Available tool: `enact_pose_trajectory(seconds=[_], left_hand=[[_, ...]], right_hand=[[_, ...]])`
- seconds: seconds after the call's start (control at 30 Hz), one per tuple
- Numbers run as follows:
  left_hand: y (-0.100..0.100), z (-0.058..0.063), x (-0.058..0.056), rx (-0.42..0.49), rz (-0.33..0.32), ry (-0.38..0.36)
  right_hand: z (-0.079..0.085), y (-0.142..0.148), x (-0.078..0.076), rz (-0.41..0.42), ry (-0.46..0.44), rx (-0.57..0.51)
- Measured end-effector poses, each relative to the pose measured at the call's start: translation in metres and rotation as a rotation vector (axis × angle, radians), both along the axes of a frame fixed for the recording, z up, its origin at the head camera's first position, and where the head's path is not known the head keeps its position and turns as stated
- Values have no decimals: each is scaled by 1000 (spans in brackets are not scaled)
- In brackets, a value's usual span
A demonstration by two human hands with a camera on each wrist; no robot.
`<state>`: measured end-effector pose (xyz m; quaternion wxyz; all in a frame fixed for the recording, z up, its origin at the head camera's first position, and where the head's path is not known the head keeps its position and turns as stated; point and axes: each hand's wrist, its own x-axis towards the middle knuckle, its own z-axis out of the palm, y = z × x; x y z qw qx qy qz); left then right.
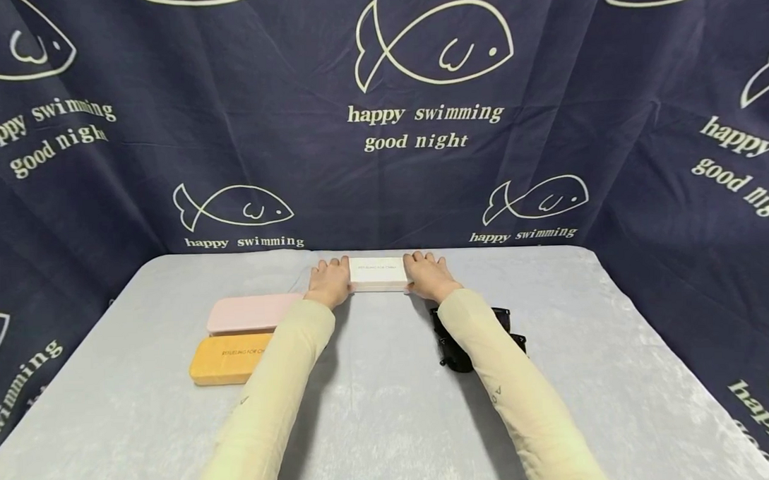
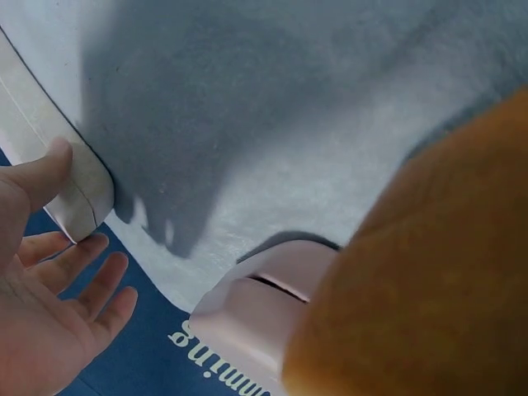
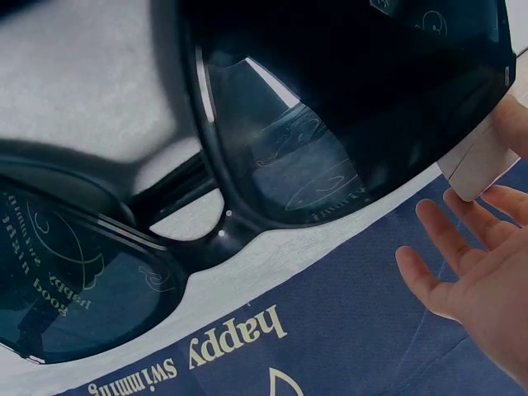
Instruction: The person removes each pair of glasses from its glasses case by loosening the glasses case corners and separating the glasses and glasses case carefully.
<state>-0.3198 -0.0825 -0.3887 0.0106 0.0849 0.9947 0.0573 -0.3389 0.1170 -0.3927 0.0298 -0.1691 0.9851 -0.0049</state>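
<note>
A white glasses case point(image 1: 378, 270) with small print on its lid lies at the far edge of the table. My left hand point(image 1: 329, 281) pinches its left end between thumb and fingers; the left wrist view shows the thumb on one side of the case point(image 2: 70, 173) and fingertips by its rounded end. On the opposite end my right hand point(image 1: 429, 275) holds it the same way, and the white case corner point(image 3: 480, 161) shows between thumb and fingers in the right wrist view. The case looks closed.
Left of the arms lie a pink glasses case point(image 1: 250, 312) and, nearer, an orange glasses case point(image 1: 226, 360), partly behind the left sleeve. Black sunglasses point(image 1: 455, 354) lie under the right forearm, partly covered. A dark blue fish-print cloth point(image 1: 389, 183) hangs behind the table.
</note>
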Motion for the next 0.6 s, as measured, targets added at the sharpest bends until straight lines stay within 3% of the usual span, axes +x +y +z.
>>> enact_pose_trajectory(seconds=[0.37,0.6], left_hand=[[1,-8,-8,-3,34,19],[3,-4,-3,12,26,13]], right_hand=[[-3,-2,-2,0,-1,17],[-2,-1,-1,10,11,17]])
